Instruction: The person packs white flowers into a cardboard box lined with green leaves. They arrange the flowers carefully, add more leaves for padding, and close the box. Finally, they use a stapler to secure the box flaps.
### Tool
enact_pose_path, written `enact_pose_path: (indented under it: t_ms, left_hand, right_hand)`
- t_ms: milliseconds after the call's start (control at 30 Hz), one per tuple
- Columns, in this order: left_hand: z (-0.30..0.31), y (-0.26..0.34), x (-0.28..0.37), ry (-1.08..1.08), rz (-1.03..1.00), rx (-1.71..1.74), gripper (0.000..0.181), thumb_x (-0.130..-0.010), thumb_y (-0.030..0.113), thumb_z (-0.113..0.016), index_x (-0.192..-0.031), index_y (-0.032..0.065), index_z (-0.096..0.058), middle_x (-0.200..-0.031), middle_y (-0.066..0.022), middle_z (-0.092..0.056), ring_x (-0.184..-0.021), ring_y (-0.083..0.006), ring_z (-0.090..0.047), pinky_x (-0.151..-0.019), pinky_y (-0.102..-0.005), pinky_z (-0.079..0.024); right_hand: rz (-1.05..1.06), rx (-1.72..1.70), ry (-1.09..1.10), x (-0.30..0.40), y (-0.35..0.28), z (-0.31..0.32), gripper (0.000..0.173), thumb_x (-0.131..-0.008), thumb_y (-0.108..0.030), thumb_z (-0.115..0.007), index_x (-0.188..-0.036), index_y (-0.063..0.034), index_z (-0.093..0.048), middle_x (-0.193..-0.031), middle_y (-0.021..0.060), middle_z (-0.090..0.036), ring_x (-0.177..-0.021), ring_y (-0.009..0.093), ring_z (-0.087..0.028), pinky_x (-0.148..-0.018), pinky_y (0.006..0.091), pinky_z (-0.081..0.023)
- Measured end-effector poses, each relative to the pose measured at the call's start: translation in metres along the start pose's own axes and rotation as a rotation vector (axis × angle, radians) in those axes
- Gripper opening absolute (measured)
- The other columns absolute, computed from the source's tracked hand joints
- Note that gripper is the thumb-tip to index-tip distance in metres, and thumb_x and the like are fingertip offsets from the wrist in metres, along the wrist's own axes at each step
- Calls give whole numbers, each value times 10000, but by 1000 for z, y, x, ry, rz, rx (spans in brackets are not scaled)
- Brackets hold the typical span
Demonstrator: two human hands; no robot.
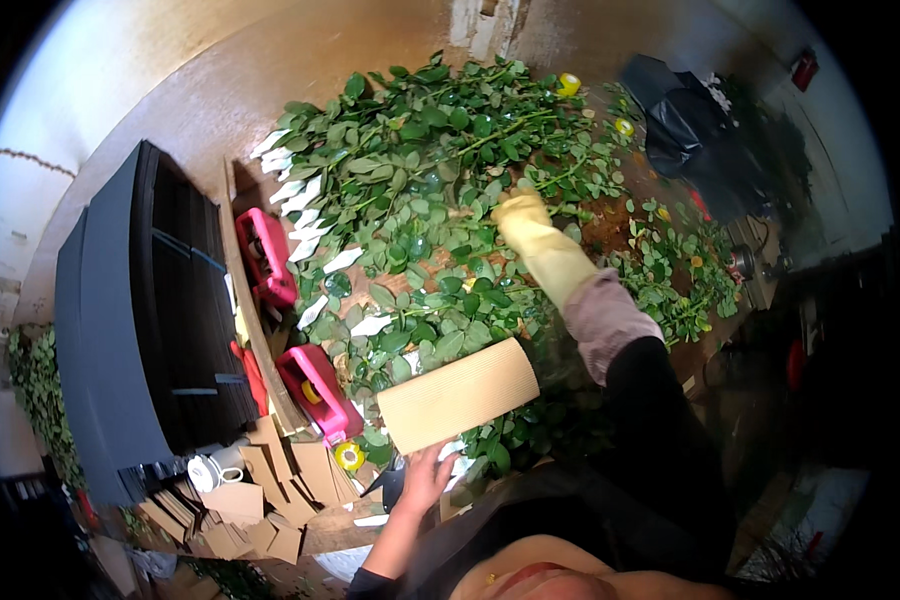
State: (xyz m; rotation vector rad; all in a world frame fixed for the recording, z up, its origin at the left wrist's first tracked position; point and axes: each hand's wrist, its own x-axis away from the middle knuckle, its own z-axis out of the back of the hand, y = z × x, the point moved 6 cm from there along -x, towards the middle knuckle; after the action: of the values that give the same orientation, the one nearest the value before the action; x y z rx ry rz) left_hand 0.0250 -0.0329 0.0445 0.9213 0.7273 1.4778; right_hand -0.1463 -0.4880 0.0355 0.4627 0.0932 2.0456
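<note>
My left hand (424,480), without a glove, is at the near edge of the bench, by the lower end of a corrugated cardboard wrap (459,390). Whether it grips the wrap cannot be told. My right hand (523,214) wears a yellow rubber glove with a mauve cuff and reaches into the leafy stems; its fingers are partly lost among the leaves. Long leafy stems, apparently roses (420,150), cover the bench, several with white sleeve-like covers (300,199) at their left ends. More stems lie under and beside the cardboard.
Left stand a stack of dark sheets (112,300), a wooden board (259,322) and pink tape dispensers (270,259). Cut cardboard pieces (232,502), a white mug (208,474) and a yellow tape roll (349,455) lie near left. Dark plastic sheeting (671,124) is at far right.
</note>
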Motion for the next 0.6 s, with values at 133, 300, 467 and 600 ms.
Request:
enact_pose_path:
  t_ms: [133,300,467,600]
  left_hand:
    - [0,8,-5,12,-39,25,337,-883,119,-744,-1209,80,-670,-1196,-161,-666,-1144,-380,-584,-1003,-446,-446]
    - [1,11,-12,11,-97,34,401,-919,168,-717,-1292,93,-593,-1250,-181,-625,-1146,-414,-571,-977,-453,-471]
    - [-2,-3,-7,64,-78,-46,519,-896,135,-752,-1357,53,-530,-1199,-176,-564,-1049,-315,-598,-891,-395,-549]
    - [-5,-13,-6,94,-13,71,560,-901,141,-739,-1397,53,-494,-1235,-212,-544,-1085,-362,-595,-938,-432,-530]
  right_hand:
    - [252,-574,879,79,58,77,542,-939,-23,-598,-1456,-123,-467,-1579,164,-428,-1235,299,-593,-1037,425,-462]
    - [-3,-662,301,104,109,9,301,-846,10,-605,-1124,-103,-614,-1302,180,-612,-1159,317,-630,-1081,441,-420]
    - [231,-288,974,247,102,171,423,-713,111,-577,-1079,-58,-705,-1177,188,-697,-1171,340,-641,-1107,481,-443]
    - [192,-946,591,285,141,108,501,-1017,-506,-556,-1199,-54,-670,-1426,129,-599,-1229,285,-612,-1049,439,-472]
